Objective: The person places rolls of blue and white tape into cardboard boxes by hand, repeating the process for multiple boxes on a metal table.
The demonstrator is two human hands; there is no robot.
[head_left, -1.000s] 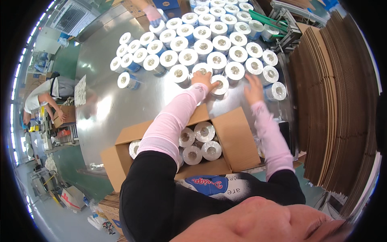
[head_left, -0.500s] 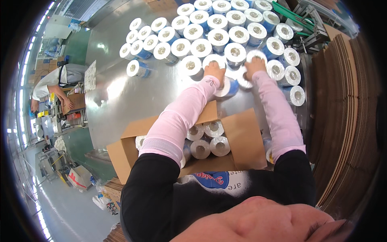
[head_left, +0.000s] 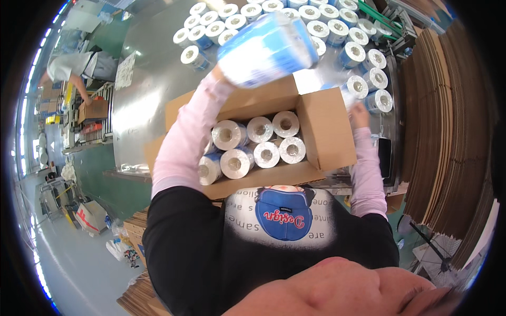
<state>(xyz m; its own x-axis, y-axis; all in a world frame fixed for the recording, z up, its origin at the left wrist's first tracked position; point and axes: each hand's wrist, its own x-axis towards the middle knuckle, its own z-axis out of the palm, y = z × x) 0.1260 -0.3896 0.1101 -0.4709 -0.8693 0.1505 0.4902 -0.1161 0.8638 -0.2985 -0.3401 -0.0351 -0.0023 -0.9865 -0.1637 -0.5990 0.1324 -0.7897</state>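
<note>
My left hand [head_left: 220, 76] is closed on a blue and white wrapped paper roll [head_left: 269, 50], raised high and smeared by motion; the roll hides most of the fingers. Below it stands an open cardboard box [head_left: 327, 129] with several white paper rolls [head_left: 265, 154] upright inside, their cores facing up. Beyond the box's right flap, my right hand [head_left: 360, 115] has its fingers curled against a blurred white paper roll [head_left: 345, 97], which the flap partly hides.
Many wrapped paper rolls [head_left: 337, 29] stand across the far part of the metal table [head_left: 142, 100]. Stacked flat cardboard [head_left: 443, 137] rises at the right, near a green-railed machine [head_left: 382, 23]. At the far left another person [head_left: 79, 66] handles a small box [head_left: 93, 110].
My left hand has lifted a roll off the table and drawn it up and left over the box. My right hand has come nearer, to the box's right side. The box looks shifted away from me.
</note>
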